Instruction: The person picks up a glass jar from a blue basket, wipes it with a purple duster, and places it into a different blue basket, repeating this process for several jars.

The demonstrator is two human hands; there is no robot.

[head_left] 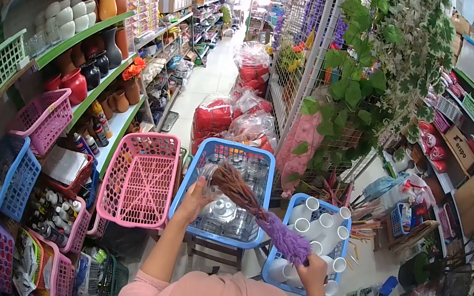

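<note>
Plainly, the work in hand is dusting stock at the middle of the frame. The right hand point(313, 273), low and right of centre, is closed around the purple fluffy end of a feather duster point(277, 229). The duster's brown head reaches up and left over the blue basket point(231, 145), which is full of clear containers. The left hand point(196, 194) is wrapped round one clear jar point(209, 174) at the basket's left side, right by the brown feathers; whether they touch it cannot be told.

To do this well, a firm grip low on the jar seems wise, since smooth clear ware would likely slip. Light sweeps with the feather tips, with the jar turned so each side is reached, should do better than pressing with the stem. The pink basket point(140, 179) to the left and the white cups point(307, 210) to the right stand close, so short strokes would suit.
</note>
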